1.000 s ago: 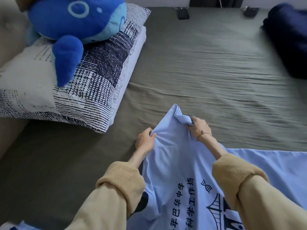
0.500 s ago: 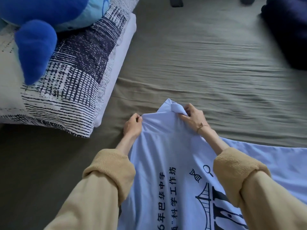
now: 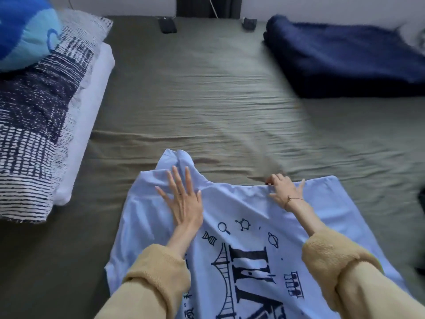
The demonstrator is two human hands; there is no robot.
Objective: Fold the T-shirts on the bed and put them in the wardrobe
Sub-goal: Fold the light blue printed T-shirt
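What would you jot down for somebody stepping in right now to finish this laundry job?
Left hand: flat, fingers straight, pressing the light blue T-shirt.
Right hand: pinching the shirt's far edge.
The shirt lies spread on the olive bed sheet, print up, one sleeve bunched at the far left.
Done: shirt laid out.
Left: fold it and put it in the wardrobe, which is not in view.

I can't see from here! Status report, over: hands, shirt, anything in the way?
Left hand flat on the T-shirt. Right hand pinching its far edge. Shirt spread, unfolded. Nothing in the way.
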